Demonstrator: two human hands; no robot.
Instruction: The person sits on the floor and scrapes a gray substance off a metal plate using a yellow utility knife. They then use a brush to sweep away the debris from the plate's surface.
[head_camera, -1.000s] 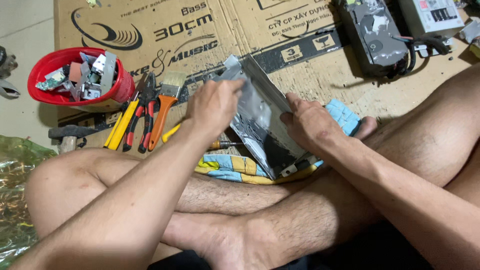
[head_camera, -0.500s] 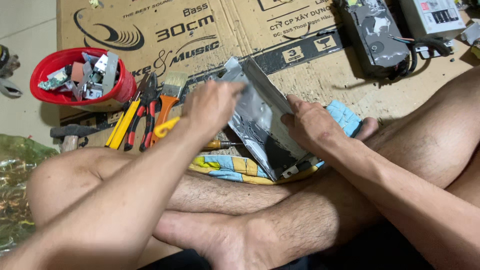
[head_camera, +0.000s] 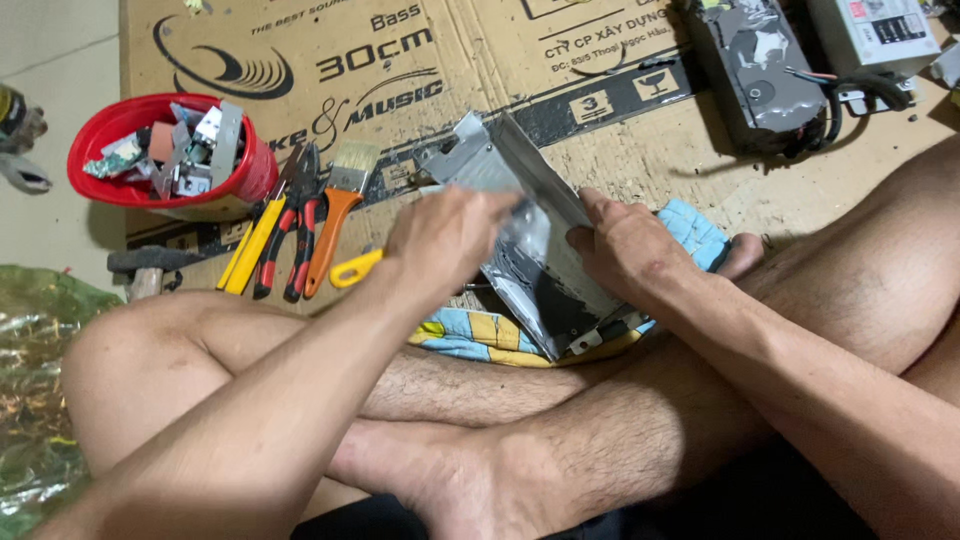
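the person sat cross-legged on flattened cardboard (head_camera: 620, 140), holding a grey sheet-metal casing (head_camera: 530, 250) tilted on edge over a blue and yellow patterned cloth (head_camera: 480, 335) laid across the shins. compared with half a second before, little had shifted: the casing sat at the same tilt and in the same place above the cloth, and both hands stayed on it. the left hand (head_camera: 450, 240) had slid slightly along the upper left panel, its fingers curled and pressed against the metal. the right hand (head_camera: 630, 245) was clamped on the right edge, thumb on top and fingers wrapped under, steadying the piece. so the work looked to be at the same step, a grip being adjusted rather than a part coming free; no panel appeared to have separated.

to the left lay a red bowl (head_camera: 160, 160) full of metal scraps and small circuit pieces, then yellow-handled pliers (head_camera: 255, 245), red and black pliers (head_camera: 295, 235), an orange-handled paintbrush (head_camera: 335, 215) and a yellow-handled tool (head_camera: 355, 268) partly hidden by the left wrist. another grey metal unit with cables (head_camera: 760, 70) sat at the cardboard's far right.
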